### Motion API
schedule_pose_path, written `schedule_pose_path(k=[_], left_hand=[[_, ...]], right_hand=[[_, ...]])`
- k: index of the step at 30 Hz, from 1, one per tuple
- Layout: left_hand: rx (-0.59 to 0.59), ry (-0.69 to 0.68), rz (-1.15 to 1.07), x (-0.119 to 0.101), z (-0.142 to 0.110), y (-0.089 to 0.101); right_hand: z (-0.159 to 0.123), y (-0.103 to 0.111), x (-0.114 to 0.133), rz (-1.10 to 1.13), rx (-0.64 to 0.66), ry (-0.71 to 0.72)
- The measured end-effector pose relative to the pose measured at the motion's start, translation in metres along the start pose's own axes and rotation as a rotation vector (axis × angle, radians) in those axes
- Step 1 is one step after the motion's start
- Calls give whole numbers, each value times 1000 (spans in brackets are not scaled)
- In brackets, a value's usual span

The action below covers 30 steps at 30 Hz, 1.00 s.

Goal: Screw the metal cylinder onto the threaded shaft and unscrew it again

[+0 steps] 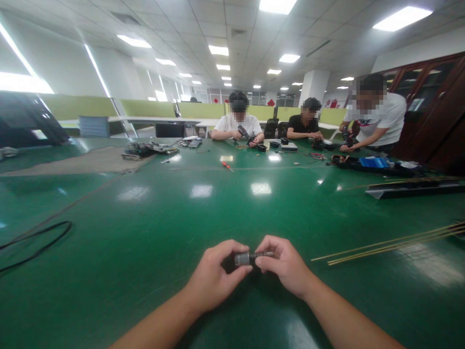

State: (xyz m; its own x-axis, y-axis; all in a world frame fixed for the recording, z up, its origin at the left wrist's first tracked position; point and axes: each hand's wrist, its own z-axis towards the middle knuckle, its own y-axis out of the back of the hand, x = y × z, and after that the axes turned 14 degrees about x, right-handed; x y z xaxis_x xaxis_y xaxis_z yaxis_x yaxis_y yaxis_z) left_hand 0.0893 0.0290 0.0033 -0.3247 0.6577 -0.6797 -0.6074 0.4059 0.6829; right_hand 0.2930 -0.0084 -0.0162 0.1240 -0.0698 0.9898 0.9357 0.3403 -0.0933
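Note:
Low over the green table point(189, 213), a small grey metal cylinder point(242, 259) lies sideways between my two hands. The thumb and fingers of my left hand point(215, 275) are closed around its body. A narrow, ridged dark shaft point(262, 254) sticks out from its right end. My right hand point(286, 266) pinches this shaft between thumb and fingers, which partly cover it. Whether shaft and cylinder are one piece cannot be made out.
Thin brass-coloured rods point(378, 247) lie to the right, near a black metal channel point(414, 189). A black cable point(47, 240) curves at left. Farther off are a red screwdriver point(227, 166) and a pile of parts point(145, 149). Several people work across the table.

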Motion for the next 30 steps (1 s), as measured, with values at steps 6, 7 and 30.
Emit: schedule_pose_path(k=[6,7,30], left_hand=[[-5,-6,-7,1,2,0],[-6,-5,-9,1,2,0],[-16,-2,0,3,1,1]], right_hand=[[0,0,1,-10,4,-5],[-1,1,1,-11,4,-7],[0,0,2,16,-24,-13]])
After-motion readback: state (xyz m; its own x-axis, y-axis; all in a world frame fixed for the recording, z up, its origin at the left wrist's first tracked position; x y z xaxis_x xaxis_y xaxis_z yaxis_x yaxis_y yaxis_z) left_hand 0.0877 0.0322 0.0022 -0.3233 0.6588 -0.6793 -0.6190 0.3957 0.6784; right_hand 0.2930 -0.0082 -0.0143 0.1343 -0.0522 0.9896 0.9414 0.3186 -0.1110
